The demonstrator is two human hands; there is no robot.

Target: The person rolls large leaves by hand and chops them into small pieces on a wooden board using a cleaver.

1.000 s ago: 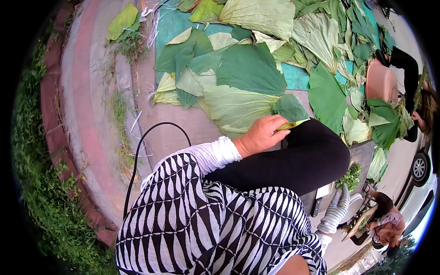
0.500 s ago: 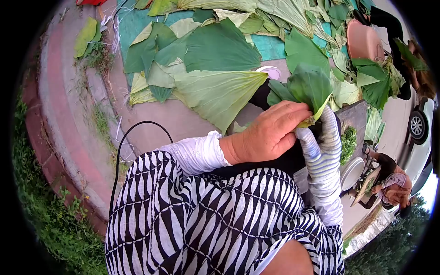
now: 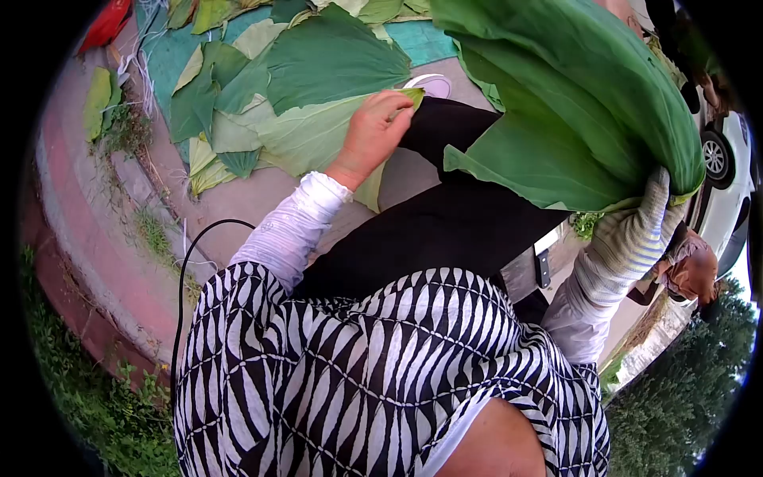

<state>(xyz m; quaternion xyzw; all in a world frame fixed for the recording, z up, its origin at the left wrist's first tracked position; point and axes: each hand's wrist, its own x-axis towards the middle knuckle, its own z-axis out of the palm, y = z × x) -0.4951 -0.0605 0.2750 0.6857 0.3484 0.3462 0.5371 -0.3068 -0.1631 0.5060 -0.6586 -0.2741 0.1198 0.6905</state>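
Note:
My bare left hand (image 3: 372,137) has its fingers closed at the yellowish tip of a pale green lotus leaf (image 3: 314,131), which lies over other leaves. My right hand (image 3: 640,222), in a striped knit glove, grips a large dark green lotus leaf (image 3: 564,103) by its lower right edge. That leaf spreads out above my knees, folded along its right side, and hides much of what is behind it. A darker leaf (image 3: 338,63) lies flat just beyond the pale one.
Several more leaves cover a teal sheet (image 3: 433,41) on the pavement. A knife (image 3: 543,269) shows below my right knee. A black cable (image 3: 187,262) loops at my left. At the right are a co-worker (image 3: 690,270) and a white car (image 3: 735,159).
My hands have moved apart. The left went leftward to the pale leaf's tip; the right moved right with the dark leaf, which was bunched between both hands and is now spread wide.

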